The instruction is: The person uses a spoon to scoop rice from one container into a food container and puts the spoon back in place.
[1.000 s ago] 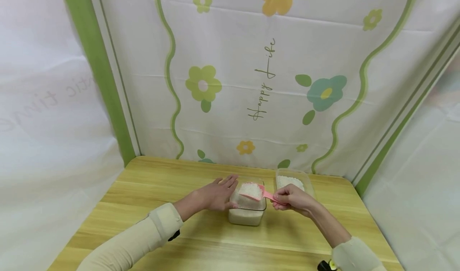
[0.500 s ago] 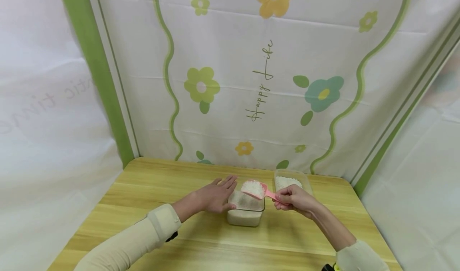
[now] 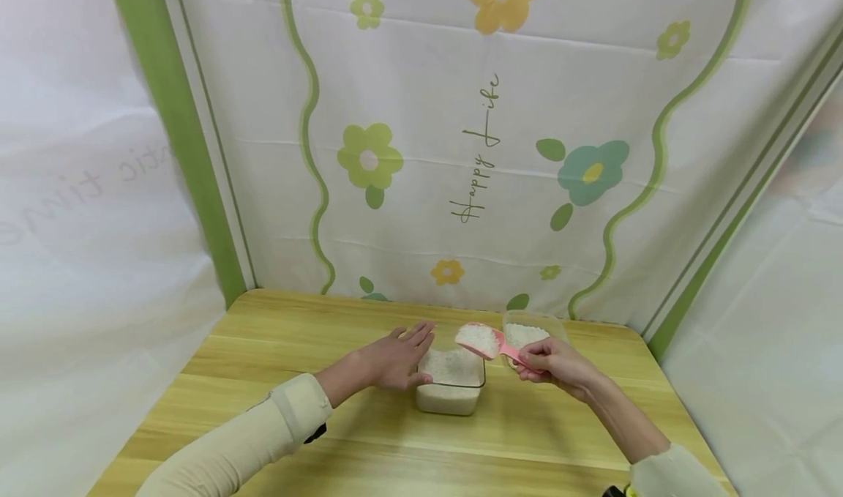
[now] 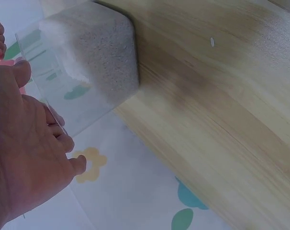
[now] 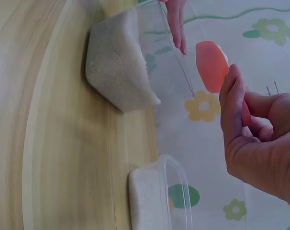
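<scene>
A person holds a loaded pink scoop (image 5: pixel 210 68) up beside a glass container (image 3: pixel 448 400) of pale grains.
At left, the left hand (image 3: pixel 399 361), fingers extended, rests against the container's rim; the container stands upright on the wooden table (image 3: pixel 329 446). Just right comes the scoop, heaped with white grains (image 3: pixel 477 338), raised above rim height and apart from the container. Behind its handle sits a clear plastic tub (image 3: pixel 558 328) of white grains; furthest right, the right hand (image 3: pixel 561 367) pinches that handle.
</scene>
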Motion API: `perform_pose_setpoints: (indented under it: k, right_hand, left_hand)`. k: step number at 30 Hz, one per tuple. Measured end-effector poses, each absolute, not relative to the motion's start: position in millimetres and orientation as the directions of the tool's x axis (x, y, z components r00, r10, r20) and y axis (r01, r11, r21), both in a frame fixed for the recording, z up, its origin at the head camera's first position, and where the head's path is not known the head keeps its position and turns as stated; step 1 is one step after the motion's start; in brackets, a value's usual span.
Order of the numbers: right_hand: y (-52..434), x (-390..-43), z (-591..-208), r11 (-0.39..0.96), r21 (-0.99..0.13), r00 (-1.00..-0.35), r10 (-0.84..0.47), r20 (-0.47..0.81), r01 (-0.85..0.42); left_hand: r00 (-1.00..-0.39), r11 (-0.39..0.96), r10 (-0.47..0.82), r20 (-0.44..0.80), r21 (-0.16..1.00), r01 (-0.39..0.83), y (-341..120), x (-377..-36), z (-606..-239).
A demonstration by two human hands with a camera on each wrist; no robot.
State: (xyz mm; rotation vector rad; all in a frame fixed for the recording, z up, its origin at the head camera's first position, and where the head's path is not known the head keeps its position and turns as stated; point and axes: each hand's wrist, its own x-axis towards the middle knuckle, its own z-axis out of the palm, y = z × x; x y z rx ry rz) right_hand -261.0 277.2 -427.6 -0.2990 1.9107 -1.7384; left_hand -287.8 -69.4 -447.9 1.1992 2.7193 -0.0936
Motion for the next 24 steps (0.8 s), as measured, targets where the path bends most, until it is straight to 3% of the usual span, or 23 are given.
perform_pose_setpoints:
  k: [24]
  right_hand:
    - [365,-266,-432,0.070,-0.975,-0.917,-0.330,-0.224,0.213]
  left_hand:
    - [-0.667,0.679,0.723,-0.179,0.013,0.734,-69,-287,-447]
